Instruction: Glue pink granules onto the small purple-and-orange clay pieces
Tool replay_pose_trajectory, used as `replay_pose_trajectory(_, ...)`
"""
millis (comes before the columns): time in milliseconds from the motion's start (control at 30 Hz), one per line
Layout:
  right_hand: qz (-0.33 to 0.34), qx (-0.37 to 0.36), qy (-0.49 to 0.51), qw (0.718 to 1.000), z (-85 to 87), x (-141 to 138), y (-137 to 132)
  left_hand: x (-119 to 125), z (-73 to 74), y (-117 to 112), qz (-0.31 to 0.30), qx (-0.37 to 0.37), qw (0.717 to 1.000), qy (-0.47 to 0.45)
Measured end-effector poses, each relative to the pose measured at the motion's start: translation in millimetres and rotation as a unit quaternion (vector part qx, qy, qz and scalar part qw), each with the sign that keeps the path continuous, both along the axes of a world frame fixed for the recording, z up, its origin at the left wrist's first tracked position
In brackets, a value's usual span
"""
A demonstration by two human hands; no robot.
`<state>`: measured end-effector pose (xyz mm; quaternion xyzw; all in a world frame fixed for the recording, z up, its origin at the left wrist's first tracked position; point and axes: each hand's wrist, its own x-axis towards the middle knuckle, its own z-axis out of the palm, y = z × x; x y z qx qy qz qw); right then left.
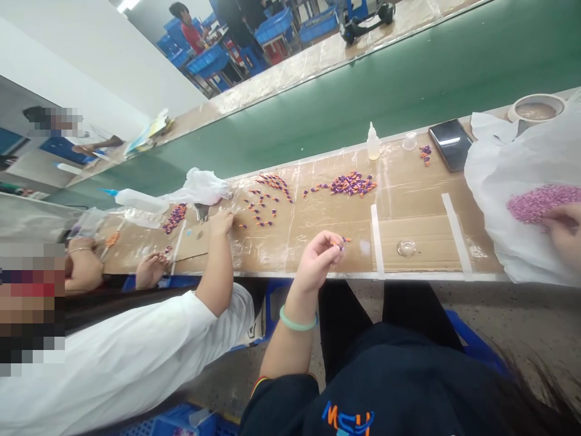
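My left hand (320, 257), with a pale green bangle at its wrist, pinches a small orange-and-purple piece (336, 244) above the table's near edge. Another such piece (347, 239) lies just beyond the fingertips. At the far right, my right hand (566, 227) reaches into a pile of tiny pink pieces (540, 201) on a white plastic bag (490, 163). Its fingers are drawn together at the pile, and what is between them is too small to make out. Between my hands, a small clear dish (406, 248) with liquid sits on a taped cardboard sheet (431, 233).
Ahead are a heap of orange-and-purple pieces (353, 183), a dropper bottle (373, 145), a phone (450, 144) and a tape roll (536, 109). A co-worker's arm (218, 254) rests on the table at left, near scattered pieces (261, 209). Beyond runs a green belt (318, 127).
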<state>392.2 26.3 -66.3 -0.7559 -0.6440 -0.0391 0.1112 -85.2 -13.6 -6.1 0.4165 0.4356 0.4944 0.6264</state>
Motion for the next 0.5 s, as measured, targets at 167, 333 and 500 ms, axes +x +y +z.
replay_pose_trajectory(167,-0.080,-0.060,0.132,0.986,31.8,-17,0,16,-7.6,-5,-0.053,-0.024,0.998,-0.026)
replay_pose_trajectory(333,-0.117,0.003,0.285,0.951,48.3,-31,-5,30,-13.1,-6,-0.076,-0.037,0.996,-0.037)
replay_pose_trajectory(500,-0.141,0.050,0.375,0.915,39.7,-27,-8,36,-18.7,-5,-0.058,-0.030,0.998,-0.007)
